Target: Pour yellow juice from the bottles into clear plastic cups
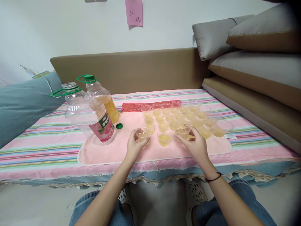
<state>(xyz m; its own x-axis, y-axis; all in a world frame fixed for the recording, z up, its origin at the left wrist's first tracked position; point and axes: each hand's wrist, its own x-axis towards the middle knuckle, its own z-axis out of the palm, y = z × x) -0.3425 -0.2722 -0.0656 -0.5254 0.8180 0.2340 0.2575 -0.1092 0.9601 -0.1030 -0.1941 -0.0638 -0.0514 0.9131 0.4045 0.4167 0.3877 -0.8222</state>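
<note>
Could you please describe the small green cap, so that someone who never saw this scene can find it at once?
Start at the pink mat on the striped cloth and find the two big bottles at its left end. The green cap lies flat just right of the tilted, pink-labelled bottle. It is the only loose green thing; the nearby cups are clear.

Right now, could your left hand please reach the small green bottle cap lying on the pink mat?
Probably yes: the green cap lies bare just beyond the left hand, nothing between them, though that hand already holds a clear plastic cup.
</note>
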